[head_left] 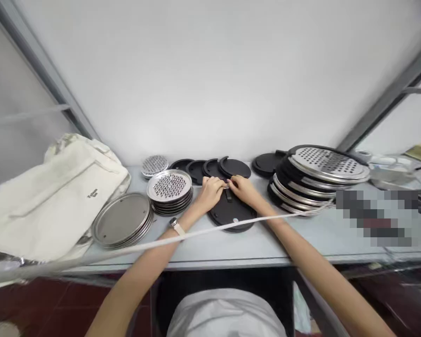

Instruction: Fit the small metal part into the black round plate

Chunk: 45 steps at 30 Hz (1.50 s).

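A person wearing a wristwatch with a pale band (176,226) on the left wrist works with both bare hands at a long, pale blue-grey table (210,250). The left hand (211,193) and right hand (244,191) meet at the far edge of a round, flat black disc (231,214) with a short dark strip near that edge. Fingers curl in narrowly around a small, silvery piece (226,187) between the hands; the view does not show which hand, if either, grips it.

The disc lies flat on the table, directly in front of the person. Just beyond the hands, a row of overlapping round black discs with raised rims (235,168) runs near the white wall (210,79). To the left stand a stack topped by a round silver grater plate (170,185), a smaller silver grater plate (155,164) behind it, and a stack of plain round metal plates (122,219) beside a cream cloth bag (70,196). To the right, a tall stack of black and silver rounds (328,163), capped by a perforated metal plate, rises beside another round black piece (265,164).
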Available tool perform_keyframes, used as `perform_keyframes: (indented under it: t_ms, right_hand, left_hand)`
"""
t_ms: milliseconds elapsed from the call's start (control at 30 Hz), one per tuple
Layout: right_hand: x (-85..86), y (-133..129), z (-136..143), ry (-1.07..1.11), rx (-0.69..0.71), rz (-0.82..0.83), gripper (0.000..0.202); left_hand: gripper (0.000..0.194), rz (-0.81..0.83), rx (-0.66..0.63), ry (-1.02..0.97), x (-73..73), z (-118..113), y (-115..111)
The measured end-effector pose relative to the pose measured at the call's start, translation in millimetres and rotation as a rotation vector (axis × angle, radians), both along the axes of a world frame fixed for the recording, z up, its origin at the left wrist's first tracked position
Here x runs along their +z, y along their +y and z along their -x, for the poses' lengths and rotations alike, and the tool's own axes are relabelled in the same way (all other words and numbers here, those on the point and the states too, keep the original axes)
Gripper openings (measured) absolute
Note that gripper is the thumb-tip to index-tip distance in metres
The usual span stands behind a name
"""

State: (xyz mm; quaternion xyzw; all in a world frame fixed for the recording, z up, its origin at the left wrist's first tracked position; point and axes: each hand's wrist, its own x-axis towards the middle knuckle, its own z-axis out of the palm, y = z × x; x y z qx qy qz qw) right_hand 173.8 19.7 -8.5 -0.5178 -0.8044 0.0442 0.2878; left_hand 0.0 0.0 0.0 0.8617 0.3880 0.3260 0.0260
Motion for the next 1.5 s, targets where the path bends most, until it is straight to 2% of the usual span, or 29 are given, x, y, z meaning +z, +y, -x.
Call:
perform_keyframes:
  t_ms: [333,1033,1267,1500]
  right_hand:
    - [1.8,-2.1,-2.7,0.007,-0.019,-0.015,0.028]
    - [1.5,-2.8,-0.1,-0.003,-0.035,0.034,0.028]
    - [1.0,-2.9,-0.2,0.027,-0.031,0.029,0.027]
    - [1.8,-3.2,0.2,0.034,-0.035,0.013,0.03]
  left_hand:
    - [0.022,0.014,-0.038,0.023,4.9,0.6,-2.4]
    - [0.016,0.051,0.015,0.051,4.6,-0.1,-2.1]
    - [0.017,-0.015,0.029,0.032,6.2,-0.3,-5.4]
    - [0.017,0.04,0.035,0.041,6.6,-1.4,-5.3]
